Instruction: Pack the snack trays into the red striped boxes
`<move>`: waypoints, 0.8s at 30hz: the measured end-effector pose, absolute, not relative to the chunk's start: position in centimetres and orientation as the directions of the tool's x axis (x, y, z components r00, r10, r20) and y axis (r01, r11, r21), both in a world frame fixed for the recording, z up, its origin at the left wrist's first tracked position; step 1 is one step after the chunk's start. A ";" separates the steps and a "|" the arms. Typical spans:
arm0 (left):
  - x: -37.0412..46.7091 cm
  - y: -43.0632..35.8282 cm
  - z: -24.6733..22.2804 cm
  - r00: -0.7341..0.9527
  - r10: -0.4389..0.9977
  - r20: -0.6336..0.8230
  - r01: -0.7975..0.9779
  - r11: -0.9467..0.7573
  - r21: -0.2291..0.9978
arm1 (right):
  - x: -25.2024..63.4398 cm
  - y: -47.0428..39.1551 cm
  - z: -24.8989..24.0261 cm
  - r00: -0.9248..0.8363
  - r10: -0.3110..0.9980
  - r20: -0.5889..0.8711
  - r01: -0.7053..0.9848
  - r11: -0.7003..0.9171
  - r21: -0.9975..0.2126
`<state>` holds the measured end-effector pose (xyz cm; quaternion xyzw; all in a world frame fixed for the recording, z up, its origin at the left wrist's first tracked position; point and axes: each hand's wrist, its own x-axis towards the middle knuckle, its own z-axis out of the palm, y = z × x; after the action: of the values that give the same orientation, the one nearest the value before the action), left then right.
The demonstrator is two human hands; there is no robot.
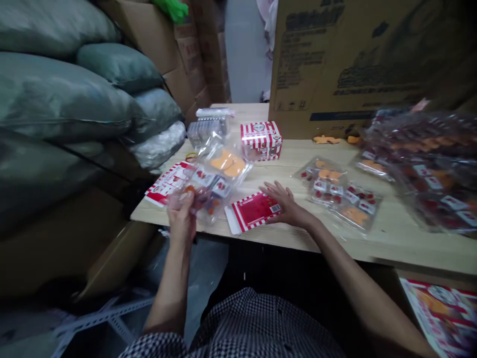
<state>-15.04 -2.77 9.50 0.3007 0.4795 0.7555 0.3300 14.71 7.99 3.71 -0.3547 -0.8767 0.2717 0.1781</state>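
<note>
My left hand point(182, 221) pinches the near corner of a clear plastic pack point(208, 186) with small red and orange pieces and white labels, raised at the left of the table. Just behind it lies a clear bag with an orange shape point(228, 163). My right hand point(285, 204), fingers spread, is over the right end of a flat red and white striped box point(253, 213) near the front edge; whether it touches the box is unclear. Another striped sheet or flat box point(169, 183) lies left of the pack. An upright striped box point(261, 141) stands farther back.
Clear packs point(335, 191) lie on the wooden table point(290, 238) right of my hand, with a large heap of packs point(436, 174) beyond. A big carton point(357, 64) stands behind. Stuffed sacks point(67, 94) are piled left. Clear trays point(208, 127) sit at the back left.
</note>
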 end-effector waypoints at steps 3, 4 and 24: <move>-19.5 -6.9 9.0 -0.694 0.717 -0.061 -0.272 -0.182 0.945 | 9.4 9.2 3.3 -0.803 0.571 -0.172 0.586 0.702 -0.404; -20.6 -8.1 8.5 -0.700 0.704 -0.118 -0.287 -0.125 0.950 | 8.3 9.7 3.0 -0.806 0.541 -0.241 0.592 0.714 -0.374; -21.6 -8.1 0.3 -0.287 0.838 -0.464 -0.233 0.408 0.883 | 13.6 3.4 1.2 -0.853 0.471 -0.225 0.514 0.683 -0.518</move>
<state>-21.60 -8.14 0.27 0.2380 0.6358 0.4891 0.5476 13.61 3.41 1.17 -0.2687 -0.9167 0.2935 -0.0369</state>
